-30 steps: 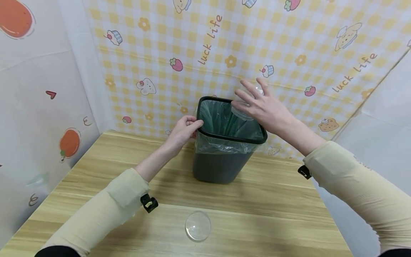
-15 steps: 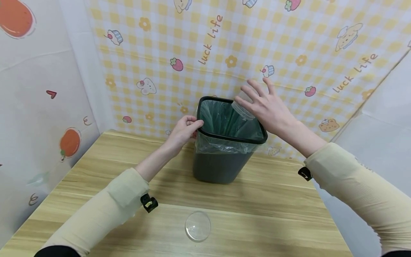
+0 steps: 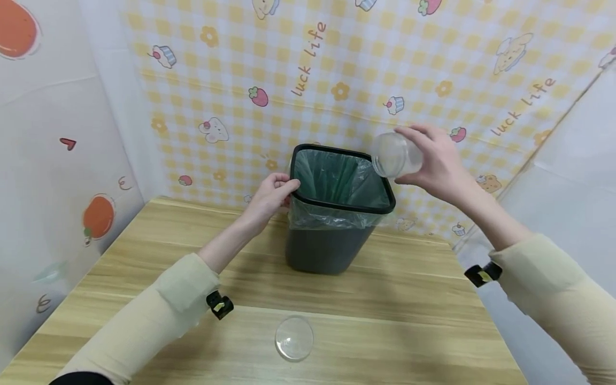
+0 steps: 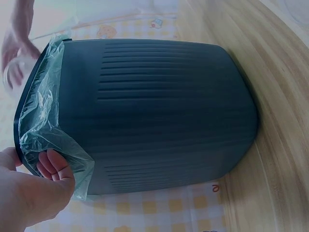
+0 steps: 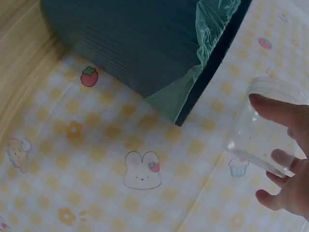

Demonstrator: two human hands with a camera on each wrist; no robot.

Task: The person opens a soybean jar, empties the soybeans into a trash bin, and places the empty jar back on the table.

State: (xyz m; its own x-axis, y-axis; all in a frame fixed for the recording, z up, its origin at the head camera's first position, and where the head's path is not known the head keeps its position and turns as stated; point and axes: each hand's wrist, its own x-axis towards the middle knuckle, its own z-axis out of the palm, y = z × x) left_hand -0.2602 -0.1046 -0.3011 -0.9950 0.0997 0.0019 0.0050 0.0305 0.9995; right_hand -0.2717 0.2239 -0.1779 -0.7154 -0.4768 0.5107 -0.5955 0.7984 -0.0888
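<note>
A dark grey trash can (image 3: 324,251), lined with a thin green plastic bag (image 3: 332,217), leans toward the patterned backdrop on the wooden table. My left hand (image 3: 271,198) pinches its black rim at the left side; in the left wrist view the fingers of the left hand (image 4: 38,188) are curled at the bag's folded edge. My right hand (image 3: 440,166) grips a clear plastic jar (image 3: 392,155) over the can's right rim, its threaded mouth tipped toward the can. The right wrist view shows the jar (image 5: 263,130) see-through, with a few small specks on its wall.
A clear round lid (image 3: 294,338) lies on the wooden table (image 3: 385,347) near the front. Behind the can hangs a yellow checked cloth (image 3: 269,48). A white printed sheet (image 3: 58,107) stands along the left side.
My right hand has drawn back to the right with the jar and turned, so more of the jar shows, lifted off the can's opening. The left hand stays on the rim.
</note>
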